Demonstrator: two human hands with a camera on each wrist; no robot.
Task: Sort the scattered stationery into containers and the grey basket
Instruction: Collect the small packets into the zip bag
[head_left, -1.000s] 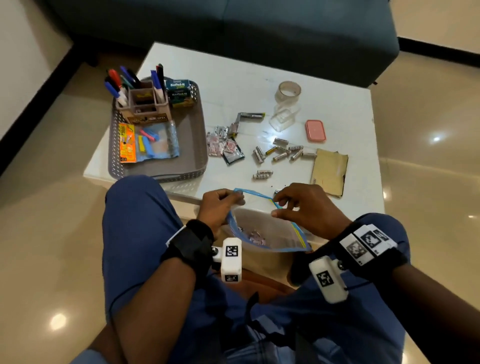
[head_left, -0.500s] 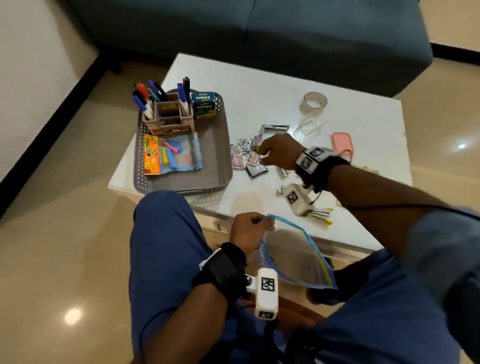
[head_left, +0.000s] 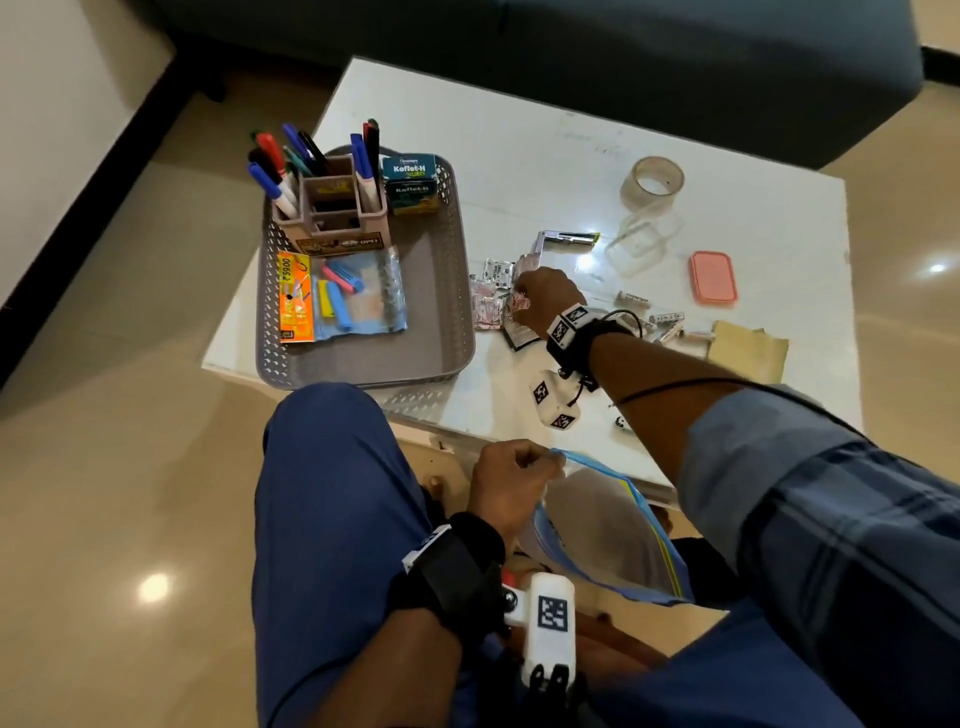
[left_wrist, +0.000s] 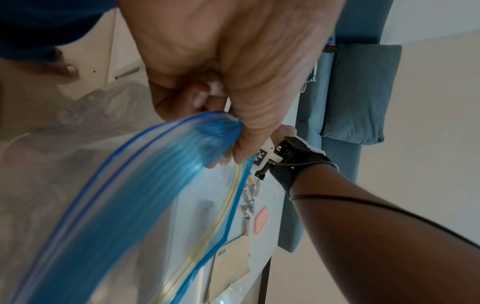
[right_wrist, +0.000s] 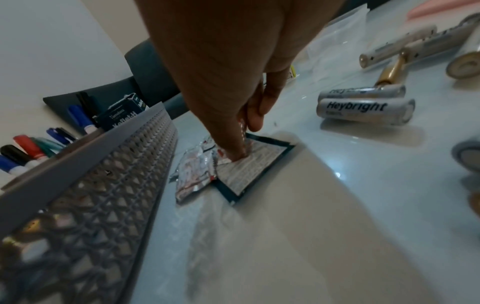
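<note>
On my lap hangs a clear zip bag (head_left: 608, 530) with a blue rim; my left hand (head_left: 519, 473) pinches one corner of that rim, shown close up in the left wrist view as bag (left_wrist: 155, 185) under the left hand (left_wrist: 228, 115). My right hand (head_left: 537, 299) reaches over the white table to a heap of foil sachets (head_left: 488, 306) beside the grey basket (head_left: 415, 358). In the right wrist view its fingertips (right_wrist: 237, 152) press down on a dark-edged sachet (right_wrist: 257, 170), and thumb and finger pinch a small red-and-white foil sachet (right_wrist: 243, 128).
The basket holds a pen holder (head_left: 337, 213), a Koflet-H box (head_left: 410, 182) and a pack of coloured clips (head_left: 337, 296). Right of my hand lie several batteries (head_left: 667, 317), a tape roll (head_left: 652, 179), a clear tub (head_left: 641, 241), a pink lid (head_left: 712, 277) and cardboard (head_left: 748, 348).
My right hand has let go of the bag's rim and reached forward to the foil sachets on the table. The left hand still holds the bag's corner.
</note>
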